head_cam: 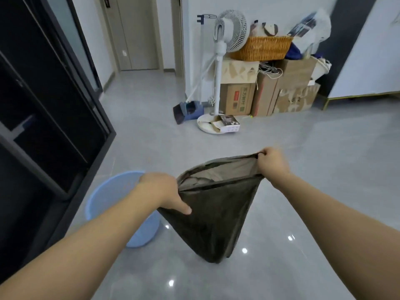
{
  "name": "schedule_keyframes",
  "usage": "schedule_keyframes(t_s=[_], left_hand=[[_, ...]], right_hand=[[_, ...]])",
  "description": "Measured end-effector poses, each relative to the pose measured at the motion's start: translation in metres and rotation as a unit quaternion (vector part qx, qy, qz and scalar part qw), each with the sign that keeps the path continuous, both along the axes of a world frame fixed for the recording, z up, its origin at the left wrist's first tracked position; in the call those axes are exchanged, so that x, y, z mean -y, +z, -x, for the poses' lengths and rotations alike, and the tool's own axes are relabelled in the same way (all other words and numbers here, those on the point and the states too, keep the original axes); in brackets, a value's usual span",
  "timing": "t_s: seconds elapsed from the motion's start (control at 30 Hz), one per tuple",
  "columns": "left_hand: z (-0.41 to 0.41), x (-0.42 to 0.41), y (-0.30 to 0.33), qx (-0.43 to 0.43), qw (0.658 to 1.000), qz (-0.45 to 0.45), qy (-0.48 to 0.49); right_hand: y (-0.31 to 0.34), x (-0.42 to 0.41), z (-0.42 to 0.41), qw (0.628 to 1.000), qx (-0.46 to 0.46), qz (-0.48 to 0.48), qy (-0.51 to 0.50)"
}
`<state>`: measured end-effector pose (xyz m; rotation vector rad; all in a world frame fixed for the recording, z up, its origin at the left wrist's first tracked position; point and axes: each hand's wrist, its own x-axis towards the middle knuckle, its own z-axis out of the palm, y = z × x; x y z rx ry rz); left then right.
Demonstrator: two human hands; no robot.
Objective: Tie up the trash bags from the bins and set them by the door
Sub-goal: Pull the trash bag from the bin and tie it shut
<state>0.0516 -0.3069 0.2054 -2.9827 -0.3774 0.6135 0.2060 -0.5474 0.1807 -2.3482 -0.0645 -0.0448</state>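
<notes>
Stretching the mouth of a dark, translucent trash bag (213, 215) between two bare hands, a person stands over a glossy grey tiled floor (303, 180). The left hand (161, 191) pinches the bag's near-left rim, its fingers closed on the film with one finger laid along the outside; the right hand (271, 162) is fisted tight on the far-right rim. The opening runs on a slant from lower left to upper right, and the bag hangs in the air beneath it, tapering to a point that aims down at the floor, so its long axis is close to vertical. Something pale shows through the film near the top; what it is cannot be told.

Just left of the bag, partly behind the left forearm, a light blue bin (104, 198) stands on the floor beside a black-framed glass partition (54, 105). Against the far wall are a white pedestal fan (225, 50), a blue dustpan (188, 112), stacked cardboard boxes (287, 89) and a wicker basket (263, 48) on top. The boxes carry printing too small to read. A closed door (138, 33) lies down the corridor beyond.
</notes>
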Motion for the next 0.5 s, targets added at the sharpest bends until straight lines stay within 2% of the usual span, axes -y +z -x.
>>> schedule_keyframes(t_s=[0.17,0.23,0.27,0.33,0.4,0.43,0.5], left_hand=[[0.014,-0.007,-0.049,-0.001,0.999,0.043,0.029],[0.019,-0.015,-0.048,0.009,0.998,0.060,0.029],[0.021,-0.019,-0.047,0.016,0.997,0.075,0.030],[0.024,-0.024,-0.045,0.041,0.991,0.124,0.036],[0.028,-0.025,-0.044,0.068,0.971,0.219,0.065],[0.029,-0.025,-0.045,0.088,0.958,0.263,0.079],[0.029,-0.026,-0.046,0.139,0.925,0.338,0.102]], right_hand=[[-0.046,0.031,0.011,0.992,-0.057,0.105,-0.033],[-0.046,0.037,0.008,0.992,-0.063,0.103,-0.043],[-0.045,0.038,0.006,0.995,-0.068,0.061,-0.045],[-0.040,0.035,0.005,0.989,-0.103,-0.103,-0.035],[-0.034,0.029,0.010,0.952,-0.162,-0.259,-0.026],[-0.032,0.026,0.014,0.940,-0.180,-0.291,-0.019],[-0.028,0.022,0.022,0.947,-0.187,-0.260,0.032]])
